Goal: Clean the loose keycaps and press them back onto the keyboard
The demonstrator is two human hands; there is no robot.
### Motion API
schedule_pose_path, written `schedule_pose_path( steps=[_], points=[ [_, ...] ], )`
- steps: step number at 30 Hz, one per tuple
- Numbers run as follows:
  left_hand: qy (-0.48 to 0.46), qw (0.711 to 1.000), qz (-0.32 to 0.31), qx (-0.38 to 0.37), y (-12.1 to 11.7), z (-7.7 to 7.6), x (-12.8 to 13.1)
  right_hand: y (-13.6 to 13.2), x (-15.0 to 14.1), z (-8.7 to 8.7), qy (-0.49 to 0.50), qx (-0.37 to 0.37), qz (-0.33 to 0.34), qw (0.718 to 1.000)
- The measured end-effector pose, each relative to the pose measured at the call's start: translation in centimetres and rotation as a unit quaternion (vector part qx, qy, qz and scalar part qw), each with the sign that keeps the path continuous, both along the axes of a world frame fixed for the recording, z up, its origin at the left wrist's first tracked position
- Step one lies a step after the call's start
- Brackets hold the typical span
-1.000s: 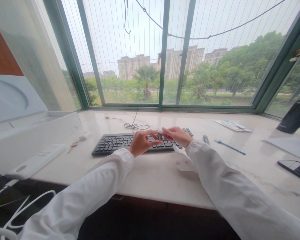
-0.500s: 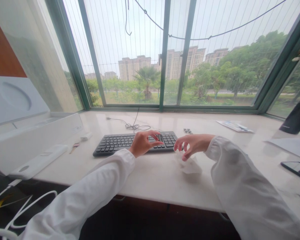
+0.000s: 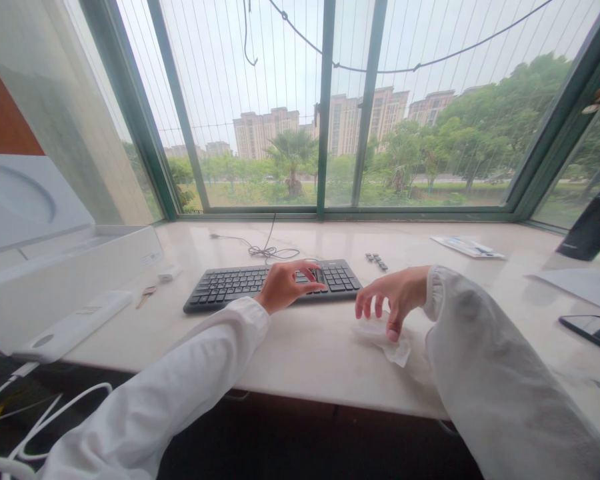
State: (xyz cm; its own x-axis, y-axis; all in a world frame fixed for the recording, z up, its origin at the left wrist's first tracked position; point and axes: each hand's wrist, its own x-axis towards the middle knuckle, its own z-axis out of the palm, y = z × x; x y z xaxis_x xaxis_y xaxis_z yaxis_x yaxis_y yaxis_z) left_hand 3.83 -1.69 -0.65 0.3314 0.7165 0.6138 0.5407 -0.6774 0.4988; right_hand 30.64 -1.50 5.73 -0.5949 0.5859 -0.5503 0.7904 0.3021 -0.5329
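Observation:
A black keyboard [image 3: 235, 285] lies on the pale countertop [image 3: 305, 353]. Over its right-hand part rests my left hand [image 3: 287, 285], thumb and forefinger spread apart with a gap between them. The keys behind that hand are partly hidden. To the right of the keyboard, my right hand [image 3: 393, 301] arches above a crumpled white tissue [image 3: 387, 337], its fingers bent but apart. The thumb tip appears to touch the tissue. Several small dark keycaps [image 3: 376, 261] lie loose on the counter beyond the right hand.
A coiled cable [image 3: 270, 251] lies behind the keyboard. On the left are a key [image 3: 146, 295], a white power strip [image 3: 75, 327] and an open white box [image 3: 80, 267]. On the right are a phone [image 3: 593, 333], paper [image 3: 580, 287], a flat packet [image 3: 467, 247] and a black case [image 3: 590, 227].
My right hand has shifted right and nearer to me, away from the keyboard's edge, and the tissue lies slightly closer. More of the loose keycaps shows. My left hand stays in place.

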Motion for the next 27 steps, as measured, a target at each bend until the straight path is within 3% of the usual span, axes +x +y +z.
schedule_pose_path(
  steps=[4, 7, 10, 12, 16, 19, 23, 27],
  points=[
    [-0.009, 1.000, 0.002, -0.001, 0.0, 0.0, 0.0, -0.9, 1.4, 1.4, 0.064, 0.016, 0.003, 0.998],
    [-0.011, 1.000, 0.001, -0.005, 0.0, 0.0, 0.0, -1.2, 1.8, 1.7, 0.042, 0.014, 0.039, 0.998],
    [-0.008, 1.000, -0.003, -0.009, -0.1, 0.1, 0.1, -0.8, 1.3, 0.9, -0.038, -0.009, 0.068, 0.997],
    [-0.008, 1.000, -0.002, -0.008, -0.1, 0.0, 0.1, -0.3, 0.8, 0.1, -0.065, 0.005, 0.050, 0.997],
    [-0.010, 1.000, -0.003, -0.002, -0.1, 0.0, 0.2, 0.6, -0.3, -1.0, 0.029, 0.075, -0.008, 0.997],
    [-0.006, 1.000, -0.011, -0.003, -0.1, -0.1, 0.3, 0.9, -1.7, -1.5, 0.166, 0.197, -0.062, 0.964],
    [-0.010, 1.000, -0.023, 0.006, -0.2, -0.1, 0.4, 0.5, -4.4, -2.3, 0.290, 0.362, -0.122, 0.878],
    [-0.017, 0.999, -0.030, -0.002, -0.5, 0.0, 0.6, 0.0, -6.0, -3.2, 0.293, 0.358, -0.095, 0.882]
  ],
)
